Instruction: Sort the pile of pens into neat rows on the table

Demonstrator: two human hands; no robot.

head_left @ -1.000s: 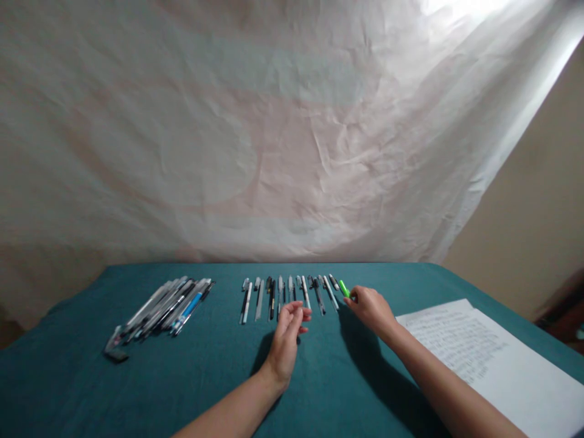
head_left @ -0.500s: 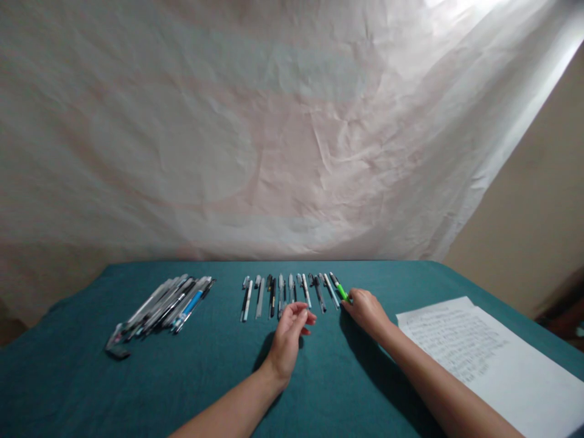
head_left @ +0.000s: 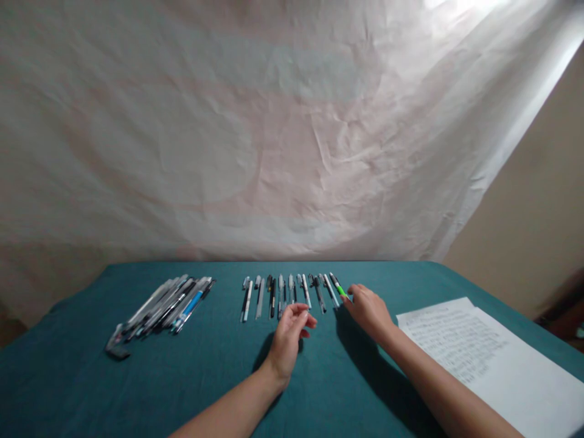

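Several pens lie side by side in a row, most with a cap beside or against them. At the row's right end is a pen with a bright green grip (head_left: 341, 291). My right hand (head_left: 368, 309) hovers just beside its lower end, fingers apart and holding nothing; whether a fingertip still touches the pen I cannot tell. Below the middle of the row, my left hand (head_left: 290, 340) is held over the cloth, loosely curled and empty. It partly covers the lower ends of a few pens. A white-and-black pen (head_left: 247, 301) forms the row's left end.
A pile of pens (head_left: 166, 307) lies at the left, with a clear plastic wrapper (head_left: 117, 344) at its near end. Handwritten paper sheets (head_left: 497, 359) lie at the right. Green cloth (head_left: 196, 383) covers the table, and a pale sheet (head_left: 292, 134) hangs behind.
My right hand has let go of the green-gripped pen and lifted slightly, its fingers parting. The pen stays in the row. My left hand has barely moved.
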